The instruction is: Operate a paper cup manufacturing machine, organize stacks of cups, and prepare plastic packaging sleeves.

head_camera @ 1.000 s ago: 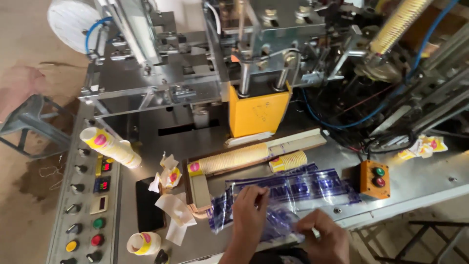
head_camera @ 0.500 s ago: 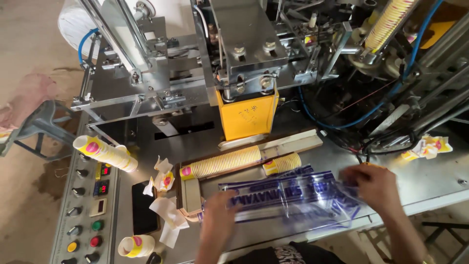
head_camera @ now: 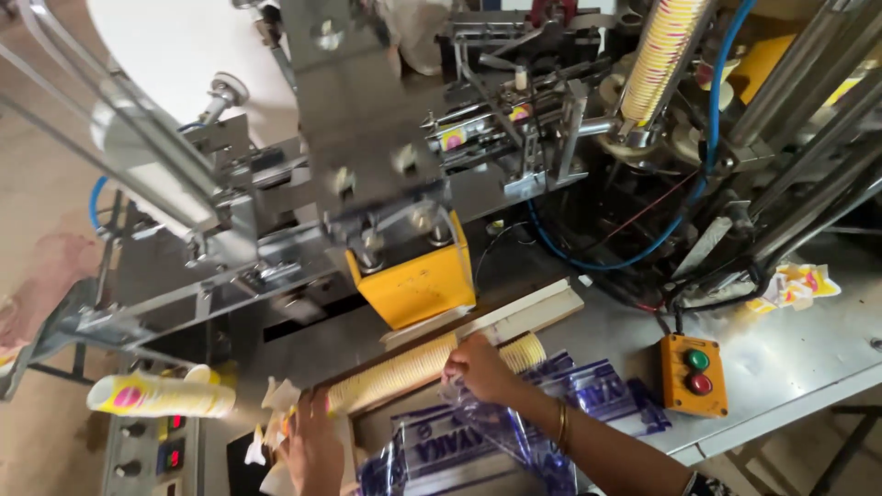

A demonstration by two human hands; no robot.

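- Lying on its side in a shallow tray (head_camera: 528, 317) on the machine bed, the cup stack (head_camera: 413, 369) runs from lower left up to the right, a long nested row of pale yellow paper cups.
- Looks light and a bit springy, I'd say: thin paper walls, easy to dent if squeezed mid-row, and a row like this can buckle or telescope apart unless both ends are held.
- Best hold, to my eye, is one palm at each end, pressing gently inward along the row, rather than pinching the middle.
- Right hand (head_camera: 482, 367) sits at the right end of the row, fingers curled around crinkly clear film by the last cups; whether it also grips the cups I can't tell.
- Left hand (head_camera: 314, 441) is at the left end, fingers up against the cups, touching them; a full grasp isn't clear from here.
- The plastic bag (head_camera: 487, 441), clear with blue print, lies spread just below the row: thin, slippery, floppy, likely to slide under the fingers.
- A second, shorter stack (head_camera: 161, 397) rests far left above the control buttons.
- A yellow block (head_camera: 418, 285) hangs just behind the tray.
- An orange button box (head_camera: 694, 372) sits to the right, with crumpled cups (head_camera: 797, 285) beyond it.
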